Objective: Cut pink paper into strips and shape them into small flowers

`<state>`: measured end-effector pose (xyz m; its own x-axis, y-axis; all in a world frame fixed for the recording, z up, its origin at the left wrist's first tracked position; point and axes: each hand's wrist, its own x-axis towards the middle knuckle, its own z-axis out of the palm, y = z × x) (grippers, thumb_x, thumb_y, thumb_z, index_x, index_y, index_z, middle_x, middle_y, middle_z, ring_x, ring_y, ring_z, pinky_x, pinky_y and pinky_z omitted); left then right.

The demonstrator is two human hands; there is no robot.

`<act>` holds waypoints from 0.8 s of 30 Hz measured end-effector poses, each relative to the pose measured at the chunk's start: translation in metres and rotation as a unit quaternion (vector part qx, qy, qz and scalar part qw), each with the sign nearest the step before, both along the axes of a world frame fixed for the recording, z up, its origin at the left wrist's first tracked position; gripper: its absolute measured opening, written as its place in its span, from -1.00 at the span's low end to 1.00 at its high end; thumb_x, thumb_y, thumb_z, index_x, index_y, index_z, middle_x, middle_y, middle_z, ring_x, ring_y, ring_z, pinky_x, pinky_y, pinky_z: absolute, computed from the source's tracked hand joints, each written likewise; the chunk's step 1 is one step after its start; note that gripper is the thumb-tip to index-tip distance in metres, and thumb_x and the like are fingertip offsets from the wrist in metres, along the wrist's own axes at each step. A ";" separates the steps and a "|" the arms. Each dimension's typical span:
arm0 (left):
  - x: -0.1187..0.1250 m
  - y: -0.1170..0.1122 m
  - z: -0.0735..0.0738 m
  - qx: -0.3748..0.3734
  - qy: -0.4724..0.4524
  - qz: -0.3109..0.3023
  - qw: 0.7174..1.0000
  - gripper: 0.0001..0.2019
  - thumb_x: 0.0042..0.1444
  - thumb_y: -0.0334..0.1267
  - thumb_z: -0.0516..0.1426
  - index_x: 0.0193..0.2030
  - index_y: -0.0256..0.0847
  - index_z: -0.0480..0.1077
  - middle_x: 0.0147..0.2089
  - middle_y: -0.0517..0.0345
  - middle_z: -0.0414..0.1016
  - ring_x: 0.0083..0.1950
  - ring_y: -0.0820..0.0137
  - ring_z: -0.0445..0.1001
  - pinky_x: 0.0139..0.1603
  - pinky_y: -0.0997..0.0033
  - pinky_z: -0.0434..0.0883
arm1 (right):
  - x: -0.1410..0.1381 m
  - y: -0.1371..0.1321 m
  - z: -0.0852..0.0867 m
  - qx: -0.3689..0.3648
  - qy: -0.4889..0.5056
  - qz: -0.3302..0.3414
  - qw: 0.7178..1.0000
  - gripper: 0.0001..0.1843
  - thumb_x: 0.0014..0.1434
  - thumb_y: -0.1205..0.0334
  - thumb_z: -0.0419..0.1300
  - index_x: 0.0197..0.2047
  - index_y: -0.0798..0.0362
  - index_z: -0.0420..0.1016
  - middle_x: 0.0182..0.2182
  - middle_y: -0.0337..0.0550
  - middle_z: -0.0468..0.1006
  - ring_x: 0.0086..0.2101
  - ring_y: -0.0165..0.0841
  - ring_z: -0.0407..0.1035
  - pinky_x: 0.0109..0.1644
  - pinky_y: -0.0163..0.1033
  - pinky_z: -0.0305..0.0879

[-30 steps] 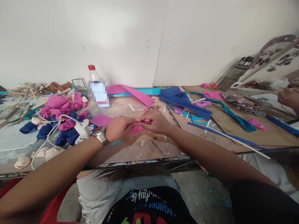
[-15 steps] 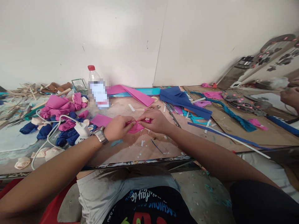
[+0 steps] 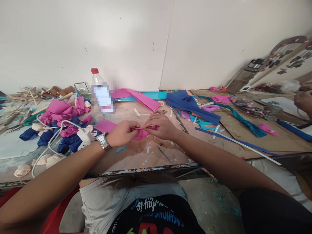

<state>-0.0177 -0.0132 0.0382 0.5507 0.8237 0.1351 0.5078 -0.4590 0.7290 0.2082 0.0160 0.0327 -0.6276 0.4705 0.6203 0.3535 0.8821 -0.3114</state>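
Both my hands meet over the table, pinching one strip of pink crepe paper [image 3: 139,136]. My left hand [image 3: 122,134], with a metal watch [image 3: 104,141] at the wrist, grips it between thumb and fingers. Close against it, my right hand [image 3: 162,126] is closed on the other end of the gathered part. The strip's flat tail [image 3: 105,126] shows to the left behind my left hand. Fingers cover much of the folded paper.
Left of my hands lie pink paper flowers [image 3: 58,110], blue ones [image 3: 45,138] and a white charger [image 3: 85,135] with its cable. A bottle [image 3: 96,76] stands behind a phone [image 3: 103,97]. To the right are folded blue paper [image 3: 192,105], a white stick [image 3: 251,148] and another person's hand [image 3: 302,100].
My hands stay at the same spot, with only slight finger movement on the pink paper. The other person's hand at the far right has shifted slightly.
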 end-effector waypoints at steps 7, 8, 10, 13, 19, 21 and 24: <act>0.001 0.000 -0.002 0.014 -0.007 0.012 1.000 -0.62 0.34 -0.04 0.03 -0.38 -0.26 0.40 -0.51 0.28 0.23 -0.46 0.49 0.15 -0.42 0.44 0.10 | 0.001 0.001 -0.001 0.020 0.001 0.010 1.000 -0.91 0.27 0.20 0.30 -0.28 -0.05 0.65 -0.35 -0.25 0.70 -0.30 -0.35 0.53 0.16 -0.08 0.13; 0.001 0.000 -0.003 0.010 -0.012 0.013 1.000 -0.63 0.34 -0.05 0.04 -0.38 -0.26 0.41 -0.51 0.28 0.24 -0.46 0.49 0.16 -0.42 0.45 0.10 | 0.001 0.001 -0.002 0.019 0.000 0.006 1.000 -0.92 0.26 0.20 0.30 -0.26 -0.05 0.65 -0.35 -0.25 0.70 -0.30 -0.35 0.53 0.17 -0.07 0.13; 0.002 0.001 -0.004 0.006 -0.017 0.016 1.000 -0.66 0.32 -0.07 0.06 -0.35 -0.27 0.45 -0.49 0.26 0.31 -0.45 0.49 0.20 -0.41 0.45 0.13 | 0.002 0.001 -0.003 0.020 -0.004 -0.002 1.000 -0.93 0.25 0.20 0.31 -0.25 -0.05 0.64 -0.36 -0.25 0.70 -0.31 -0.34 0.52 0.18 -0.06 0.11; 0.002 0.000 -0.005 0.019 -0.018 0.021 0.999 -0.70 0.31 -0.10 0.08 -0.31 -0.26 0.50 -0.44 0.24 0.41 -0.42 0.48 0.29 -0.37 0.45 0.19 | 0.002 0.001 -0.004 0.024 -0.016 -0.008 1.000 -0.93 0.26 0.21 0.29 -0.25 -0.04 0.63 -0.35 -0.25 0.70 -0.30 -0.33 0.51 0.20 -0.04 0.06; 0.002 -0.002 -0.004 0.059 -0.013 0.027 0.998 -0.74 0.30 -0.15 0.09 -0.25 -0.23 0.55 -0.35 0.20 0.55 -0.35 0.43 0.41 -0.29 0.43 0.26 | 0.001 0.000 -0.003 0.024 -0.025 -0.021 0.999 -0.85 0.32 0.16 0.24 -0.27 -0.02 0.59 -0.33 -0.24 0.69 -0.24 -0.30 0.50 0.16 -0.05 0.01; 0.002 -0.003 -0.003 0.072 -0.006 0.033 0.997 -0.74 0.29 -0.15 0.09 -0.26 -0.23 0.56 -0.37 0.21 0.55 -0.36 0.43 0.41 -0.30 0.43 0.25 | 0.000 -0.002 -0.002 0.023 -0.033 -0.027 0.999 -0.82 0.34 0.15 0.21 -0.27 -0.01 0.58 -0.34 -0.24 0.69 -0.24 -0.30 0.49 0.15 -0.05 -0.01; 0.003 -0.005 -0.001 0.093 0.010 0.041 0.995 -0.72 0.30 -0.15 0.08 -0.28 -0.22 0.55 -0.39 0.22 0.55 -0.38 0.44 0.39 -0.31 0.42 0.22 | -0.002 -0.004 0.000 0.015 -0.048 -0.036 0.998 -0.80 0.36 0.14 0.18 -0.27 0.01 0.55 -0.34 -0.24 0.67 -0.23 -0.30 0.48 0.14 -0.06 -0.03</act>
<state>-0.0151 -0.0177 0.0369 0.4871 0.8276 0.2788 0.5630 -0.5417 0.6242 0.2065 0.0120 0.0322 -0.6495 0.4983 0.5743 0.4433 0.8619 -0.2464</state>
